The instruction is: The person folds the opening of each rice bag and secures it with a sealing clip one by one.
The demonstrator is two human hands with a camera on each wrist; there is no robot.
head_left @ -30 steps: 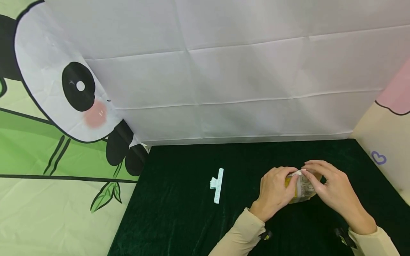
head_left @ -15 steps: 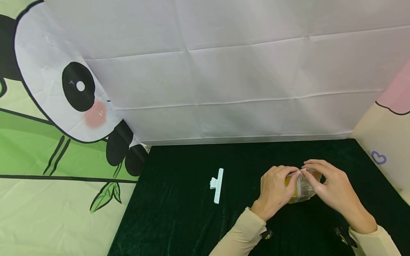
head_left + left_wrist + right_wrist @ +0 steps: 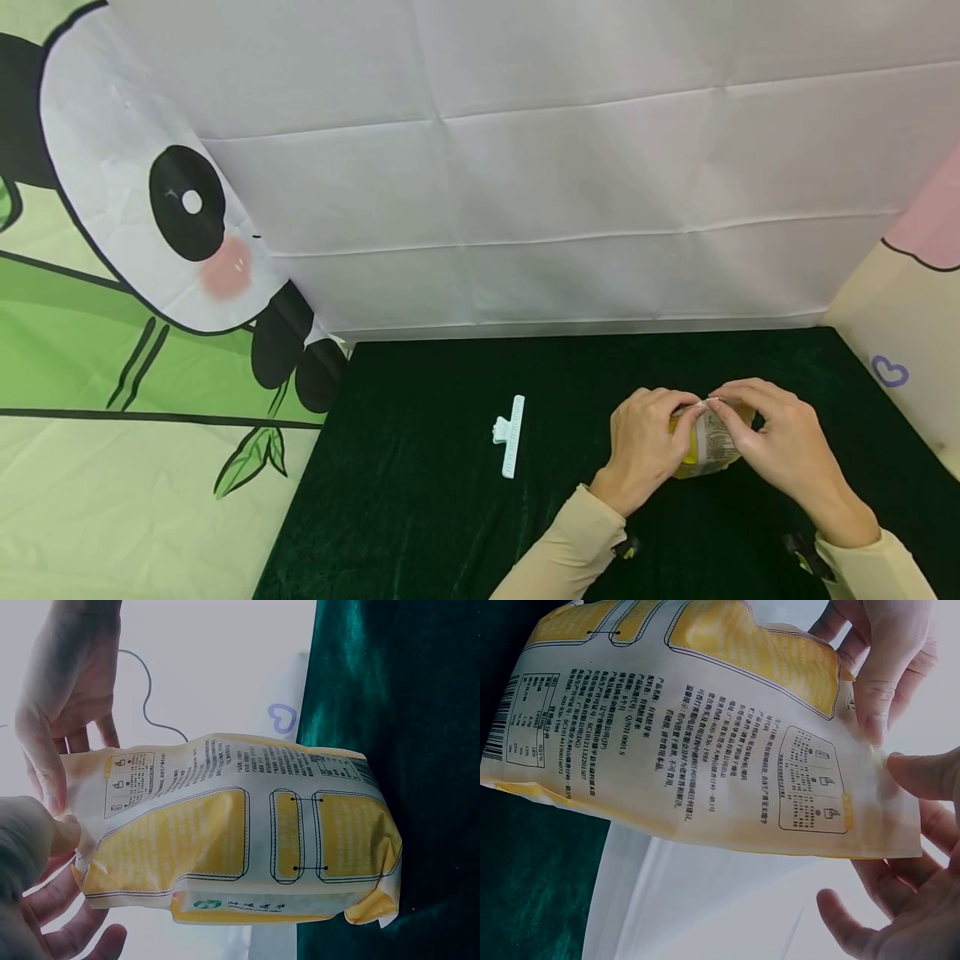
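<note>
A yellow and white food bag [image 3: 708,446] with printed text stands on the dark green cloth at the right, its top edge up between both hands. My left hand [image 3: 648,442] pinches that top edge between thumb and fingers. Close beside it, my right hand [image 3: 776,442] pinches the same edge, the two thumbs nearly meeting. In the left wrist view the bag [image 3: 225,832] shows yellow panels and a creased bottom corner. Small print, a barcode and a box of little pictures cover the bag [image 3: 705,750] in the right wrist view.
A pale blue sealing clip [image 3: 510,436] with a long ruler-like bar lies on the green cloth [image 3: 420,467], left of the hands. Behind the table hangs a white sheet [image 3: 562,183]. A panda-print cloth [image 3: 112,208] hangs at the left.
Both hands keep their pinch on the bag's top edge and shift only very slightly. The clip stays where it lies.
</note>
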